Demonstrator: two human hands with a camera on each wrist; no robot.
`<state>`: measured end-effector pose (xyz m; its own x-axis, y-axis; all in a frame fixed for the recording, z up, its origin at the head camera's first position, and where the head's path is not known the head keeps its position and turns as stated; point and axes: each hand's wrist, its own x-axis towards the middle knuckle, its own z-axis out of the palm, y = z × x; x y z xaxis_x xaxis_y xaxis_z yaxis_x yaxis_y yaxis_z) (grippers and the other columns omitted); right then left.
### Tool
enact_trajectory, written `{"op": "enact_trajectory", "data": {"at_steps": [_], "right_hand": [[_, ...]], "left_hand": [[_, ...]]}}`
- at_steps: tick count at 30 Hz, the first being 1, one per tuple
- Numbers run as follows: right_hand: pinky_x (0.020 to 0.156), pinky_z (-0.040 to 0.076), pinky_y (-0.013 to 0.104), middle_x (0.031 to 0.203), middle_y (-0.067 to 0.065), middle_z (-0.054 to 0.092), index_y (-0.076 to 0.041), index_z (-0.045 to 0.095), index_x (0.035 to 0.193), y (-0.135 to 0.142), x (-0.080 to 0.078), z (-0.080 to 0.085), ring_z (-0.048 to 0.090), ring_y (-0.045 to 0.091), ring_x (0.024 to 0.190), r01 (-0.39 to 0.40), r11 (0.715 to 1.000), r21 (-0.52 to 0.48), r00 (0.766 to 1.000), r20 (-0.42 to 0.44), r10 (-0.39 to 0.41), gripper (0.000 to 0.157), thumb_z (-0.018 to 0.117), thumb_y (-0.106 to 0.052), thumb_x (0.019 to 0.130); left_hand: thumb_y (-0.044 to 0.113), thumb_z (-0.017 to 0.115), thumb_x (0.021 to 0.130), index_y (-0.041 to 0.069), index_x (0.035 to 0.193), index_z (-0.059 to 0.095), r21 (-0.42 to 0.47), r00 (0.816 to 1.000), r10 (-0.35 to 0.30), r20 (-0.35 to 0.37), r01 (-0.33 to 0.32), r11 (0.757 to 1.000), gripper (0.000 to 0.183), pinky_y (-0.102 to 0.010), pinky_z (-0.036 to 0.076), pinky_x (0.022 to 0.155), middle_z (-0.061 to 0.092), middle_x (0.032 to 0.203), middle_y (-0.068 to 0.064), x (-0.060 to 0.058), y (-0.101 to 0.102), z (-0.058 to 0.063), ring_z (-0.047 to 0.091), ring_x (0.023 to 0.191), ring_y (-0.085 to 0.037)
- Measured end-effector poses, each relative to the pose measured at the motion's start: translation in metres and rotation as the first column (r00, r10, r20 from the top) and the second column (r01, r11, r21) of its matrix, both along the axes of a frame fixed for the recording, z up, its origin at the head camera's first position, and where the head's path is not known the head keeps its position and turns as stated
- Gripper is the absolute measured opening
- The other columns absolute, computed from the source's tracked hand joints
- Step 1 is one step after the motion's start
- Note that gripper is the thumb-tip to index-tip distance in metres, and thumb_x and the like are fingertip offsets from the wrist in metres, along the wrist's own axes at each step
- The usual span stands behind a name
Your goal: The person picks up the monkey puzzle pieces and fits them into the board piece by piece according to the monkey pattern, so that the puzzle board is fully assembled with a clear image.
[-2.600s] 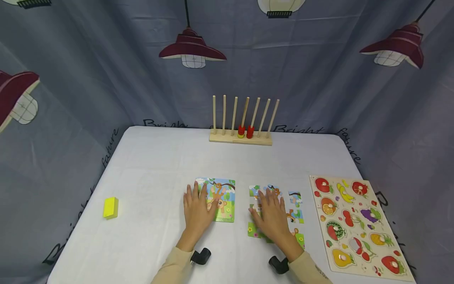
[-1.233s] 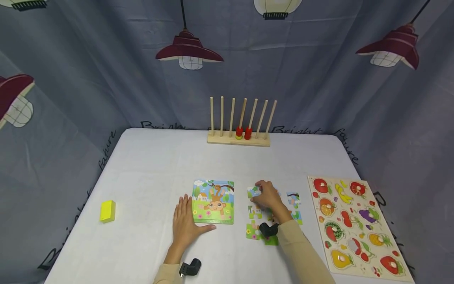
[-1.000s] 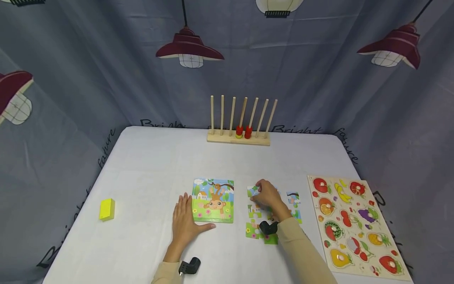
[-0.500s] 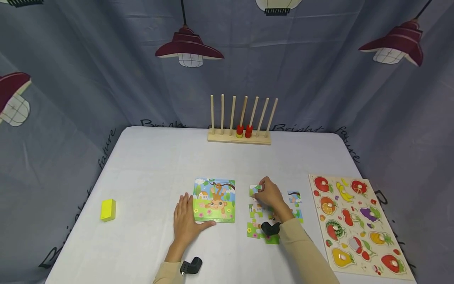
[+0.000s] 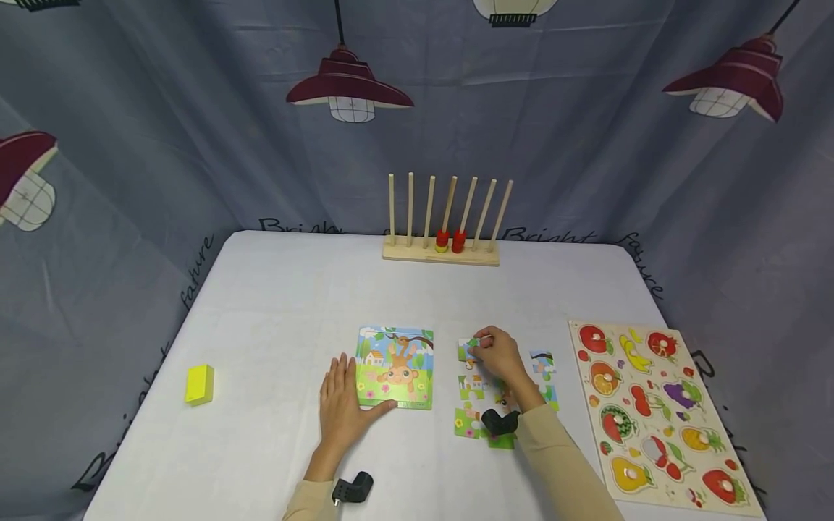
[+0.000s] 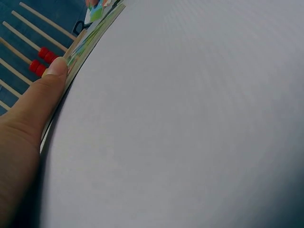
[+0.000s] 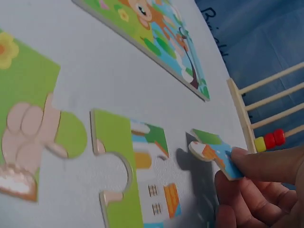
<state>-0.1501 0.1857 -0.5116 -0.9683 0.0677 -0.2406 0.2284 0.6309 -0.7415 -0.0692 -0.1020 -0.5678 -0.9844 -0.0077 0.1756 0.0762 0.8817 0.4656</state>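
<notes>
Puzzle piece [image 7: 220, 156] now in right hand [image 5: 502, 356]

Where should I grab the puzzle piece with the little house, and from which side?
Probably from above, pinching the house piece across its left and right edges, thumb on the straight left one. It lies flat on the table and looks thin, so only its rim offers a hold; the near edge is notched.

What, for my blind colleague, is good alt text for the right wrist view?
The right hand pinches a puzzle piece above a white table. A house piece and a flower piece lie nearby; beyond are a monkey picture and a peg rack with red and yellow beads.
</notes>
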Motion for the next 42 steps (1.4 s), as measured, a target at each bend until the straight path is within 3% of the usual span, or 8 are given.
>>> {"op": "enact_trajectory", "data": {"at_steps": [7, 12, 19, 22, 25, 32, 37, 42], "right_hand": [[0.056, 0.046, 0.026, 0.081, 0.009, 0.064, -0.006, 0.058, 0.107, -0.005, 0.004, -0.008, 0.059, 0.016, 0.064, 0.055, 0.983, -0.176, 0.998, 0.048, -0.048, 0.032, 0.069, -0.020, 0.079], [0.060, 0.050, 0.025, 0.085, 0.008, 0.066, -0.008, 0.057, 0.108, -0.021, 0.006, -0.011, 0.063, 0.015, 0.068, 0.069, 0.951, -0.303, 0.996, 0.075, -0.048, 0.033, 0.068, -0.020, 0.080], [0.061, 0.051, 0.033, 0.078, 0.013, 0.068, -0.003, 0.058, 0.105, -0.057, 0.010, 0.002, 0.064, 0.029, 0.070, -0.015, 0.895, -0.447, 0.998, 0.051, 0.042, 0.029, 0.068, -0.012, 0.079], [0.055, 0.048, 0.030, 0.076, 0.014, 0.068, -0.003, 0.058, 0.104, -0.072, 0.008, 0.001, 0.060, 0.027, 0.062, -0.057, 0.897, -0.437, 0.997, 0.027, 0.077, 0.029, 0.069, -0.014, 0.079], [0.051, 0.044, 0.023, 0.072, 0.009, 0.067, -0.005, 0.059, 0.102, -0.087, 0.002, -0.011, 0.054, 0.012, 0.056, -0.092, 0.905, -0.415, 0.994, 0.011, 0.106, 0.029, 0.070, -0.018, 0.078], [0.059, 0.051, 0.025, 0.078, 0.016, 0.069, -0.003, 0.058, 0.103, -0.117, -0.013, -0.009, 0.065, 0.014, 0.062, -0.145, 0.909, -0.392, 0.986, 0.016, 0.164, 0.031, 0.070, -0.017, 0.078], [0.055, 0.052, 0.025, 0.080, 0.014, 0.069, -0.001, 0.059, 0.102, -0.130, -0.024, -0.007, 0.065, 0.014, 0.062, -0.149, 0.915, -0.374, 0.984, 0.033, 0.174, 0.029, 0.069, -0.014, 0.078], [0.052, 0.049, 0.022, 0.079, 0.012, 0.070, -0.003, 0.060, 0.100, -0.138, -0.029, -0.007, 0.064, 0.013, 0.061, -0.160, 0.923, -0.349, 0.981, 0.045, 0.188, 0.025, 0.068, -0.014, 0.079]], "left_hand": [[0.073, 0.063, 0.060, -0.002, 0.140, 0.027, 0.004, 1.000, -0.010, 0.005, 0.010, 1.000, 0.115, -0.046, 0.012, 0.112, 0.022, 0.149, -0.020, 0.000, 0.002, -0.002, 0.014, 0.139, -0.033], [0.072, 0.064, 0.059, -0.002, 0.139, 0.029, -0.004, 1.000, -0.010, -0.007, 0.010, 1.000, 0.115, -0.047, 0.013, 0.112, 0.023, 0.148, -0.020, 0.001, 0.003, -0.001, 0.016, 0.139, -0.034], [0.073, 0.063, 0.059, -0.001, 0.139, 0.029, -0.004, 1.000, -0.016, -0.004, 0.016, 1.000, 0.114, -0.047, 0.013, 0.112, 0.022, 0.149, -0.019, 0.000, 0.003, -0.001, 0.015, 0.139, -0.034], [0.073, 0.064, 0.059, -0.001, 0.139, 0.030, 0.002, 1.000, -0.014, -0.013, 0.014, 1.000, 0.114, -0.047, 0.014, 0.111, 0.024, 0.148, -0.020, 0.000, 0.003, -0.001, 0.017, 0.139, -0.034], [0.071, 0.065, 0.058, -0.002, 0.138, 0.032, 0.006, 0.999, -0.004, -0.037, 0.005, 1.000, 0.113, -0.048, 0.016, 0.110, 0.026, 0.147, -0.020, 0.000, 0.002, -0.001, 0.019, 0.137, -0.035], [0.070, 0.068, 0.057, -0.001, 0.137, 0.034, 0.028, 0.999, 0.016, -0.049, -0.015, 0.999, 0.112, -0.047, 0.016, 0.110, 0.029, 0.146, -0.019, 0.001, 0.001, 0.000, 0.021, 0.137, -0.034], [0.070, 0.068, 0.055, -0.001, 0.136, 0.036, 0.030, 0.997, 0.015, -0.071, -0.013, 0.999, 0.112, -0.048, 0.019, 0.108, 0.031, 0.145, -0.020, 0.000, 0.002, 0.000, 0.023, 0.136, -0.035], [0.070, 0.068, 0.056, 0.000, 0.138, 0.033, 0.040, 0.999, 0.020, -0.035, -0.018, 0.999, 0.113, -0.047, 0.016, 0.110, 0.028, 0.146, -0.018, 0.001, 0.001, 0.000, 0.020, 0.137, -0.033]]}}
